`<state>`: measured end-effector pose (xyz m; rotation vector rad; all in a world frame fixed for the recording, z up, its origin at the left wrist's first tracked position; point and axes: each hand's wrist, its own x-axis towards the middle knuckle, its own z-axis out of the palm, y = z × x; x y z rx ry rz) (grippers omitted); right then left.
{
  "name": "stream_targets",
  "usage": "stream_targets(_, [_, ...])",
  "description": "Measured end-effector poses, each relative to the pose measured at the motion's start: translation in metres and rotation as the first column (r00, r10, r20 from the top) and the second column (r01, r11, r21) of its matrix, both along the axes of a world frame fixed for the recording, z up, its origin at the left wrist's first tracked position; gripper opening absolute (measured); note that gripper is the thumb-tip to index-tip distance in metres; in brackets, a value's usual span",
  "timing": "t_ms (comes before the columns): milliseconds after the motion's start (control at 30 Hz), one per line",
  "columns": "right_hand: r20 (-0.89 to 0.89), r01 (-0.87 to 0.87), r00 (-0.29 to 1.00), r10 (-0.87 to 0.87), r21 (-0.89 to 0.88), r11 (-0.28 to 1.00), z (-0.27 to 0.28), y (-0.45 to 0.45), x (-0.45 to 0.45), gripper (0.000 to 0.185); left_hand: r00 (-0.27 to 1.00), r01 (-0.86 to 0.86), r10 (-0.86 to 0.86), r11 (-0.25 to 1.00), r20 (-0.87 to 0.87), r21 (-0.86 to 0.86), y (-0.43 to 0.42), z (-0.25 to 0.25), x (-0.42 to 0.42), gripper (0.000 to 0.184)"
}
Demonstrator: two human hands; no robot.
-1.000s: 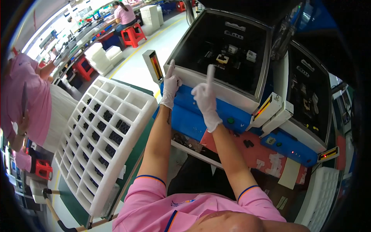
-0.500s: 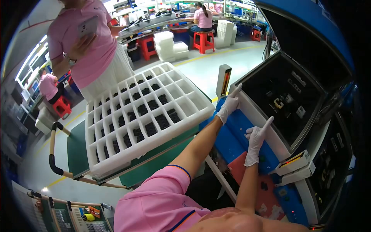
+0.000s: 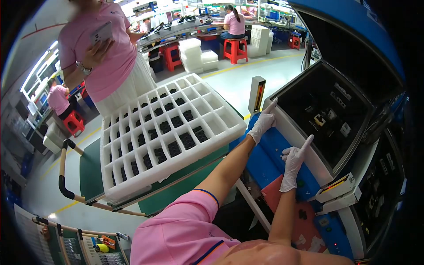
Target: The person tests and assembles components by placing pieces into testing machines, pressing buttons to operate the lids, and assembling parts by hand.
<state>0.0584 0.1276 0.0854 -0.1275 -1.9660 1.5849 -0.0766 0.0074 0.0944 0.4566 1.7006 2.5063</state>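
Note:
My left hand (image 3: 264,122), in a white glove, rests its outstretched index finger at the near left corner of a black-framed panel (image 3: 321,126). Lower down, my right hand (image 3: 293,162), gloved too, points its index finger along the panel's front edge while its other fingers curl in. Neither hand holds anything visible. Metallic and white fittings (image 3: 319,120) show in the dark panel, part of a machine with a raised blue cover (image 3: 353,22). Beneath my hands runs a blue surface (image 3: 264,154).
To the left, a white foam tray (image 3: 176,154) holding black parts (image 3: 187,140) sits on a green cart (image 3: 90,165). Upright sensor bars (image 3: 256,95) flank the machine. A standing person (image 3: 101,57) holds a phone; others sit on red stools (image 3: 235,51).
The view has shifted slightly, moving the tray and background a little right and down. Both hands keep their pointing pose. The standing person's phone arm has moved slightly.

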Motion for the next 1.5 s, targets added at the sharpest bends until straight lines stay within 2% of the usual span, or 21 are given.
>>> stream_targets(133, [0.002,-0.006,1.0,0.006,-0.001,1.0,0.001,-0.001,0.001,0.067,0.998,0.026,-0.022,0.998,0.057,-0.061,-0.001,-0.002,-0.005,0.074])
stream_targets(267, [0.013,-0.018,1.0,0.018,-0.022,1.0,0.002,0.0,0.001,0.066,1.0,0.018,-0.018,1.0,0.011,0.007,0.003,-0.004,-0.004,0.076])
stream_targets(400, [0.015,0.007,1.0,-0.007,-0.01,1.0,0.002,-0.001,0.001,0.065,0.998,-0.064,0.064,0.998,-0.01,-0.025,0.008,-0.012,-0.012,0.065])
stream_targets(500, [0.006,-0.003,1.0,0.003,-0.007,1.0,0.001,0.0,0.003,0.065,0.919,-0.335,0.185,0.834,-0.349,-0.439,0.016,-0.05,-0.065,0.055])
stream_targets(533, [-0.01,-0.024,1.0,0.024,-0.014,1.0,0.0,0.002,0.003,0.064,0.918,-0.339,0.19,0.833,-0.349,-0.438,0.01,-0.018,-0.051,0.055])
stream_targets(600, [-0.037,-0.047,0.998,0.046,-0.027,0.999,0.001,0.001,0.001,0.064,0.832,-0.531,0.313,0.687,-0.458,-0.496,-0.019,0.08,-0.002,0.041])
stream_targets(633, [-0.038,-0.053,0.998,0.052,-0.029,0.998,0.001,0.001,0.001,0.064,0.62,-0.768,0.28,0.407,-0.733,-0.494,-0.04,0.09,-0.035,0.033])
stream_targets(667, [-0.036,-0.055,0.998,0.054,-0.031,0.998,0.001,0.002,0.002,0.064,0.371,-0.927,0.132,0.111,-0.919,-0.358,-0.061,0.097,-0.069,0.026])
stream_targets(700, [-0.034,-0.054,0.998,0.052,-0.036,0.998,0.001,0.003,0.003,0.064,0.54,-0.838,0.6,0.448,-0.59,-0.311,-0.082,0.154,-0.037,0.009])
stream_targets(733, [-0.034,-0.047,0.998,0.046,-0.039,0.998,0.002,0.004,0.003,0.064,0.351,-0.934,0.473,0.239,-0.808,-0.266,-0.125,0.164,-0.046,0.013])
stream_targets(767, [-0.02,-0.059,0.998,0.058,-0.053,0.997,0.002,0.004,0.004,0.064,0.085,-0.992,0.28,-0.065,-0.956,-0.107,-0.168,0.174,-0.057,0.018])
stream_targets(800, [-0.009,-0.07,0.998,0.07,-0.068,0.995,0.003,0.004,0.005,0.064,-0.173,-0.937,0.077,-0.319,-0.982,0.14,-0.211,0.183,-0.066,0.023])
stream_targets(900, [-0.011,-0.088,0.996,0.087,-0.086,0.992,0.002,0.002,0.005,0.065,0.028,-0.896,0.468,-0.381,-0.883,-0.23,-0.306,0.203,-0.055,0.045])
stream_targets(933, [-0.021,-0.096,0.995,0.095,-0.078,0.992,0.002,0.002,0.004,0.065,-0.038,-0.979,0.72,-0.165,-0.693,-0.118,-0.317,0.203,-0.042,0.055])
stream_targets(1033, [-0.035,-0.104,0.994,0.101,-0.066,0.992,-0.003,0.005,0.002,0.067,-0.068,-0.983,0.61,-0.176,-0.79,-0.052,-0.379,0.189,-0.044,0.065])
stream_targets(1100, [-0.042,-0.128,0.991,0.126,-0.054,0.99,-0.006,0.008,0.0,0.07,-0.126,-0.921,0.52,-0.378,-0.845,-0.096,-0.406,0.185,-0.055,0.051])
stream_targets(1133, [-0.041,-0.122,0.992,0.12,-0.052,0.991,-0.006,0.009,0.001,0.07,-0.122,-0.923,0.522,-0.372,-0.844,-0.097,-0.409,0.187,-0.054,0.051])
stream_targets(1233, [-0.048,-0.121,0.992,0.119,-0.034,0.992,-0.004,0.007,0.002,0.07,0.176,-0.878,0.563,-0.281,-0.807,-0.388,-0.413,0.199,-0.042,0.052])
stream_targets(1400, [-0.052,-0.107,0.993,0.106,-0.023,0.994,-0.006,0.008,0.001,0.069,0.185,-0.905,0.675,-0.166,-0.714,-0.392,-0.421,0.198,-0.057,0.045])
stream_targets(1467, [-0.04,-0.102,0.994,0.103,0.007,0.995,-0.008,0.01,0.0,0.069,0.074,-0.708,0.222,-0.675,-0.972,-0.208,-0.422,0.195,-0.082,0.042])
stream_targets(1500, [-0.037,-0.101,0.994,0.102,0.022,0.995,-0.009,0.01,-0.001,0.068,-0.05,-0.858,0.267,-0.505,-0.962,-0.095,-0.413,0.193,-0.087,0.039])
